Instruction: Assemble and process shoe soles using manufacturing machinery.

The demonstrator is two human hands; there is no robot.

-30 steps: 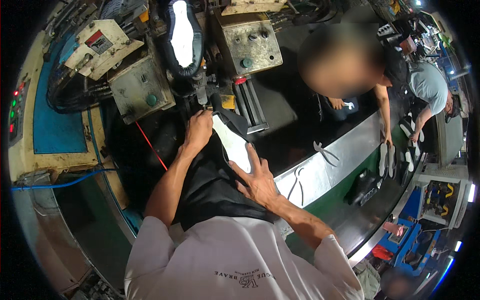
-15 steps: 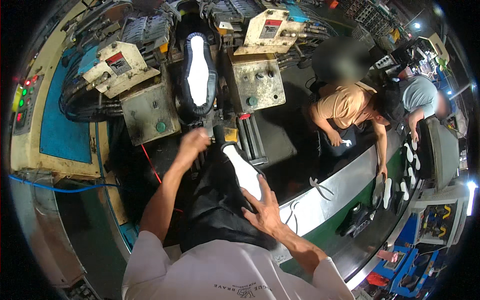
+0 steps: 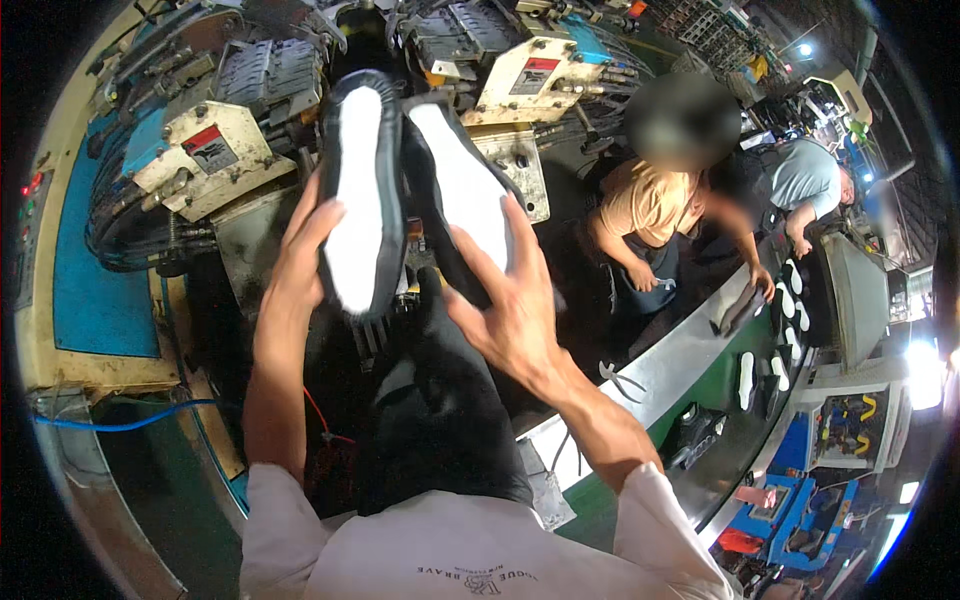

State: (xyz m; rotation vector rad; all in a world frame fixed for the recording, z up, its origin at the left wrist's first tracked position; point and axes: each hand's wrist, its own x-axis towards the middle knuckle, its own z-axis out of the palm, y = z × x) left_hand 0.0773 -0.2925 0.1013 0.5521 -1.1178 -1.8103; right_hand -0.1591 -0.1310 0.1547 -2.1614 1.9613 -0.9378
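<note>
Two black shoe uppers, white boards covering their undersides, are held bottom up in front of the machine. My left hand [image 3: 298,250] is closed around the side and lower part of the left shoe [image 3: 360,195]. Close beside it, the right shoe [image 3: 460,185] tilts a little to the left, with my right hand [image 3: 515,315] gripping its lower end, fingers lying over the white board. The two shoes are side by side near their tops; whether they touch, I cannot tell. Parts of my left hand's fingers are hidden behind the left shoe.
A machine with metal side plates [image 3: 530,75] and hoses stands ahead. At right, pliers [image 3: 622,382] lie on the metal edge of a green conveyor [image 3: 640,445] carrying several shoes. A co-worker in an orange shirt [image 3: 650,210] holds a shoe [image 3: 742,308] over it.
The left shoe has left the machine and is in my left hand, which was empty. My right hand has lifted its shoe from above my lap, up and forward beside it.
</note>
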